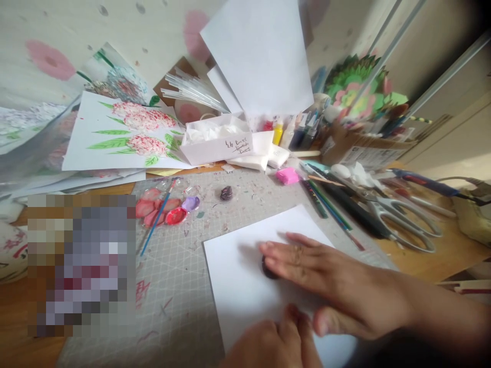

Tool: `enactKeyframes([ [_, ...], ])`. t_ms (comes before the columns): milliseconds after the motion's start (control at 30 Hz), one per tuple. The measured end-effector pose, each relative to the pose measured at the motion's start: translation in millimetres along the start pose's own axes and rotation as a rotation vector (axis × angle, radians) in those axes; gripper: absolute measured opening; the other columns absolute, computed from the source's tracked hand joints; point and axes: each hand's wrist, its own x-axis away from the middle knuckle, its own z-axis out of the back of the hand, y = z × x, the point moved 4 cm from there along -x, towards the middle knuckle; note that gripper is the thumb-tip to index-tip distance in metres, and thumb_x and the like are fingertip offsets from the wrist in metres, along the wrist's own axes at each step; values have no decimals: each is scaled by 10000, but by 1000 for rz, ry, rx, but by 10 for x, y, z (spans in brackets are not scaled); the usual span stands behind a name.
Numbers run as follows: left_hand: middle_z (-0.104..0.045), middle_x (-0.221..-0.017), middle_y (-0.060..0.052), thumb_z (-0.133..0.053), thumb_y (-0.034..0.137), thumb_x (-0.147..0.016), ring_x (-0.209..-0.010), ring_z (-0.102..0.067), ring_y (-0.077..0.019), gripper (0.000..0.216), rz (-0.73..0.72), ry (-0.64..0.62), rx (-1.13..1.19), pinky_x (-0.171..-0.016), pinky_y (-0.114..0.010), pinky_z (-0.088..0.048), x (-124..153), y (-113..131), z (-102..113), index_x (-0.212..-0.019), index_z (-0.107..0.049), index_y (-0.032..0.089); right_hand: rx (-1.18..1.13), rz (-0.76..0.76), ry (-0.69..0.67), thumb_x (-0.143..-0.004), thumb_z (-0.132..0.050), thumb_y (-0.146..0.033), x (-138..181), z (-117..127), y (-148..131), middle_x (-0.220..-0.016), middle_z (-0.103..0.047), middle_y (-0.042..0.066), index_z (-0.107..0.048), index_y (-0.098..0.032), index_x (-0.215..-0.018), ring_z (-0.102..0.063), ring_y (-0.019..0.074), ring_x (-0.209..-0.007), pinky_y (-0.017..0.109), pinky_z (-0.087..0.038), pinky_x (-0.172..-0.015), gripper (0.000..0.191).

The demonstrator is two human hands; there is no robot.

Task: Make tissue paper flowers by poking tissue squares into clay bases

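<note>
Dark lump (269, 268) sits on the white sheet (230, 276), directly under the front fingers of the right hand (330, 276); only its left and near edge pokes out below the fingertips, the rest is covered. Key relation: lump is below the fingers, pinned between them and the paper, not between finger and thumb. Right hand lies palm down, fingers long and flat, pointing left, close together except the farthest one, which stands a bit apart; thumb is off toward the near side, well clear of the lump. So no pinch there, just flat contact from above. Visible edge of the lump looks rounded; long axis, if any, can't be told because the fingers hide it. Left hand (272, 342) is lower down, over the near part of the sheet, fingers curled in and bunched just beside the right thumb; can't tell whether it grips anything. Right is the nearer hand, left is apart from the lump on its near side. Sheet lies skewed on the grey cutting mat (184, 286). A second dark piece, in clear wrap (226, 193), is on the mat beyond the sheet's far-left edge, apart from both hands.
</note>
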Motion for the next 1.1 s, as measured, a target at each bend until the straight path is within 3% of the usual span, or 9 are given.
enactKeyframes([
  [100,-717,-744,-112,-428,85,-758,-329,-515,-139,254,12,40,4,-289,-236,-405,-53,-13,18,-858,-658,119,76,-60,75,-919,-368,-461,68,63,41,-1488,-224,119,-163,-122,-1446,-126,228,-1388,489,-83,-1118,659],
  [233,-705,-672,-108,-491,144,-773,-301,-478,-117,167,-17,49,-14,-263,-214,-359,-177,-31,67,-804,-649,99,215,-132,7,-866,-409,-561,93,7,93,-1495,-208,92,-251,-158,-1429,-12,330,-1382,618,-37,-1064,710],
  [333,-695,-645,-107,-509,182,-787,-310,-472,-110,164,-56,50,-43,-268,-204,-349,-239,-32,95,-789,-645,90,271,-144,-28,-846,-409,-600,94,-55,118,-1497,-204,78,-266,-185,-1424,-17,356,-1378,653,-56,-1046,726],
  [533,-694,-657,-80,-534,224,-795,-339,-487,-99,162,-13,-5,-19,-301,-190,-381,-25,-25,-8,-836,-662,133,320,-171,34,-842,-387,-620,136,-57,143,-1512,-159,88,-245,-217,-1432,-24,379,-1375,666,-122,-1028,728],
  [667,-687,-639,-74,-527,200,-788,-350,-506,-106,180,-16,-38,14,-311,-188,-392,57,-19,-47,-871,-671,131,336,-148,17,-839,-404,-614,140,-63,132,-1516,-159,64,-274,-273,-1419,-33,383,-1375,667,-99,-1029,686],
  [900,-714,-712,-97,-460,100,-763,-292,-472,-134,214,-7,3,-7,-254,-241,-346,-223,-29,110,-864,-649,112,307,-119,3,-868,-433,-535,115,-76,79,-1525,-128,20,-310,-371,-1387,-16,368,-1378,663,-55,-1030,558],
  [1100,-699,-619,-94,-464,124,-769,-262,-466,-148,179,-29,55,-36,-220,-249,-318,-325,-24,153,-739,-638,97,276,-98,-3,-873,-456,-497,83,-37,67,-1517,-168,-13,-409,-377,-1335,-16,362,-1379,658,-11,-1035,479],
])
